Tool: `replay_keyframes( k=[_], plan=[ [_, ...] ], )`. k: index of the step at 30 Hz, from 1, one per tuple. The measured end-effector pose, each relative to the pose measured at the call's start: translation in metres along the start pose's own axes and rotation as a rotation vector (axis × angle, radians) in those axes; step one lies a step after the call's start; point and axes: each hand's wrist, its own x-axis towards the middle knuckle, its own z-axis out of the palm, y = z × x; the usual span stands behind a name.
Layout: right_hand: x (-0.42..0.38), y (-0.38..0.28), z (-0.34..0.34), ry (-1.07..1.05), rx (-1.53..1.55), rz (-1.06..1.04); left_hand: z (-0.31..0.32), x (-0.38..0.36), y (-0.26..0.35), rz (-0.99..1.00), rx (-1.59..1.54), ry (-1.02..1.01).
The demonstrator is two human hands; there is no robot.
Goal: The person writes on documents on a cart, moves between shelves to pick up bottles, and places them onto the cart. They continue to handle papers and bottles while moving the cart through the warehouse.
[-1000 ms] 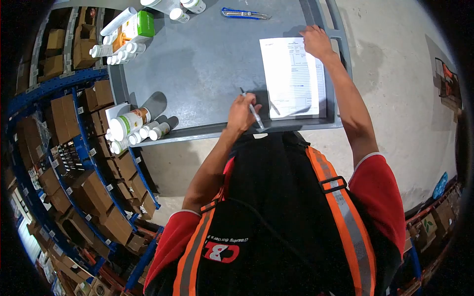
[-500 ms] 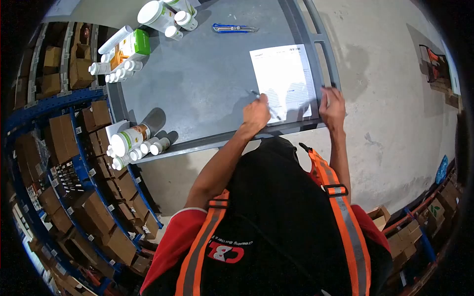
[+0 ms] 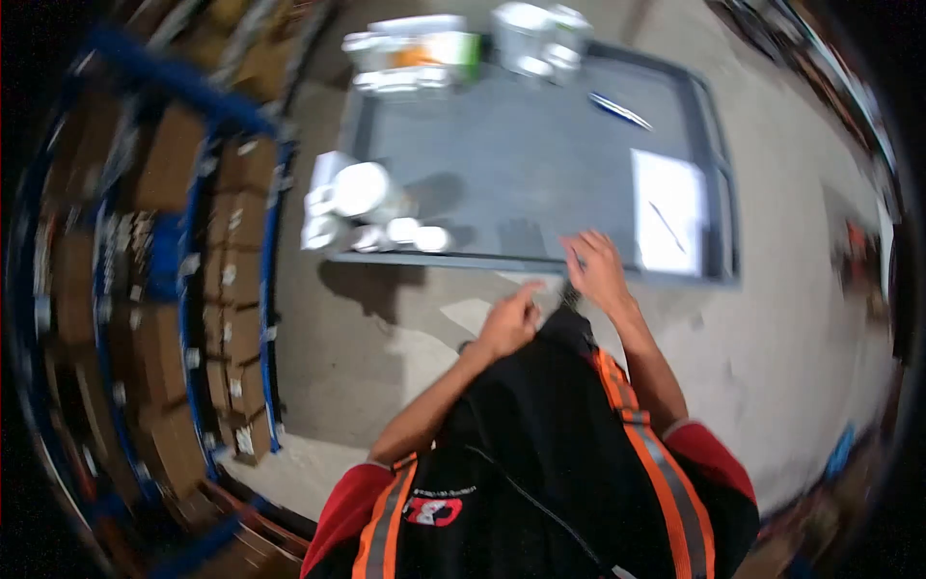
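My left hand (image 3: 511,321) is in front of the cart's near edge, its fingers loosely bent and slightly apart, holding nothing visible. Just right of it, my right hand (image 3: 596,268) hovers at the edge of the grey cart top (image 3: 521,164), fingers spread and empty. On the cart's right side lies a printed sheet (image 3: 666,183) with a pen (image 3: 667,227) on it. A blue cutter knife (image 3: 620,111) rests behind the sheet. The picture is blurred by motion.
White bottles and a large tub (image 3: 368,191) stand at the cart's near left corner. More containers (image 3: 526,34) and a green-ended box (image 3: 424,53) are at the back. Blue shelving with cartons (image 3: 159,318) stands left.
The view has swung, so the cart appears turned and farther right. My left hand has let go of the pen, which lies on the sheet. Both hands have drawn away from the sheet.
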Motion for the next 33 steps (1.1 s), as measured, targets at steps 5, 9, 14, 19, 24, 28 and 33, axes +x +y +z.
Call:
replay_keyframes(
  k=[5,9,14,19,24,28,33],
  plan=[
    [0.033,-0.161,0.096,-0.102,0.325,-0.179,-0.121,-0.125,-0.039,-0.220,-0.131,0.337],
    [0.075,-0.273,0.146,-0.305,0.478,-0.429,-0.192,-0.186,-0.087,-0.338,-0.226,0.650],
    [0.164,-0.359,0.224,-0.366,0.506,-0.635,-0.266,-0.227,-0.160,-0.399,-0.277,0.963],
    [0.283,-0.437,0.324,-0.346,0.527,-0.756,-0.359,-0.253,-0.241,-0.481,-0.312,1.120],
    [0.432,-0.523,0.432,-0.392,0.436,-0.860,-0.508,-0.262,-0.308,-0.585,-0.280,1.277],
    [0.560,-0.594,0.506,-0.367,0.365,-0.922,-0.663,-0.247,-0.340,-0.366,0.000,1.389],
    [0.708,-0.668,0.603,-0.295,0.358,-0.939,-0.886,-0.210,-0.358,-0.302,0.028,1.398]
  ],
)
